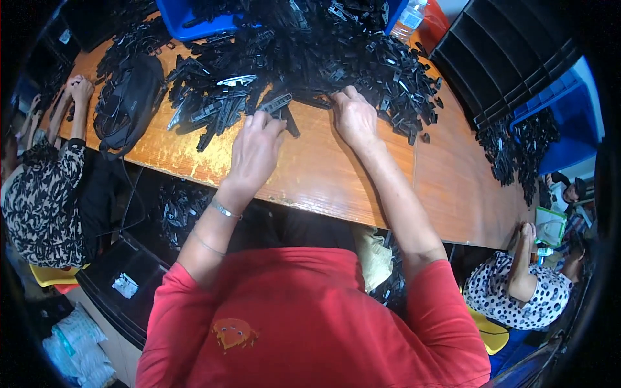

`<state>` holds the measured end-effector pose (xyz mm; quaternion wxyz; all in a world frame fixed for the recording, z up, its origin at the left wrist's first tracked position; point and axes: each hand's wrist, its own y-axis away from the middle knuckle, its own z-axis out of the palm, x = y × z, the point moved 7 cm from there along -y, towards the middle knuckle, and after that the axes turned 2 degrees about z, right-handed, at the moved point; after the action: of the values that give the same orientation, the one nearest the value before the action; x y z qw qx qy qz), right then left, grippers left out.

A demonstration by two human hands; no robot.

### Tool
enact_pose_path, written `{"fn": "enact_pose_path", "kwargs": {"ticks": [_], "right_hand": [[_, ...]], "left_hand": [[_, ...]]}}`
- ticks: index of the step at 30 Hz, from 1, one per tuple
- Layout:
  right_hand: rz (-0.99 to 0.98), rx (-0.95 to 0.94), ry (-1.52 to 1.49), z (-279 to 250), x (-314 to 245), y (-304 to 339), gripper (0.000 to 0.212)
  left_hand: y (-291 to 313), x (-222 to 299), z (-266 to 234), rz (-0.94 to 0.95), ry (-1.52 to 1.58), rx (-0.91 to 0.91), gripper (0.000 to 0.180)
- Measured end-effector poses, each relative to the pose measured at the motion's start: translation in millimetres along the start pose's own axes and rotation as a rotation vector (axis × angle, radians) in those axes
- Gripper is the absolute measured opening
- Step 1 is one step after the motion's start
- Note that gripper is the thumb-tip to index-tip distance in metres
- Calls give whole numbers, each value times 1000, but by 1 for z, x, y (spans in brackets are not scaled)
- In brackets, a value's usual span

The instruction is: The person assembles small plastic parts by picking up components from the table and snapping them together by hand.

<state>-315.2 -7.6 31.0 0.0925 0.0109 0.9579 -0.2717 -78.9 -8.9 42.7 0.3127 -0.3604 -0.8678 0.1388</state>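
Note:
A big heap of small black plastic parts (304, 48) covers the far part of the wooden table (323, 165). My left hand (253, 150) is at the heap's near edge, its fingers closed on a slotted black plastic part (276, 103) that sticks out past the fingertips. Another dark strip (290, 123) lies just beside these fingers. To the right, my right hand (357, 121) has its fingers curled down at the heap's edge. A long black piece (312, 100) reaches to its fingertips; whether they pinch it is hidden.
A blue bin (197, 31) stands behind the heap, with a clear bottle (409, 19) farther right. A black backpack (132, 107) lies at left. Black crates (501, 55) and a blue bin of parts (576, 123) are at right. Co-workers sit on both sides.

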Motion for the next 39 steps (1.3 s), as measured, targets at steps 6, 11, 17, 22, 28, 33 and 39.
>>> {"fn": "enact_pose_path", "kwargs": {"ticks": [6,11,17,22,28,33,39], "right_hand": [[57,-42,-101,-26,-8,34,13],[188,-145,-130,-35,-15,46,21],[151,-188,-167,-29,-27,32,22],[94,-274,-134,-19,-20,29,22],[267,-187,-594,-34,-47,63,32],[52,-169,-341,-58,-65,79,18],[135,-413,-45,-55,-66,67,17]], "left_hand": [[40,18,-18,-12,114,-28,26],[51,27,-22,-6,175,-29,30],[49,17,-18,-17,159,1,35],[47,18,-18,-37,140,38,32],[52,4,-20,-120,211,41,31],[53,-6,-28,-120,75,54,24],[54,-5,-23,-122,74,69,20]]}}
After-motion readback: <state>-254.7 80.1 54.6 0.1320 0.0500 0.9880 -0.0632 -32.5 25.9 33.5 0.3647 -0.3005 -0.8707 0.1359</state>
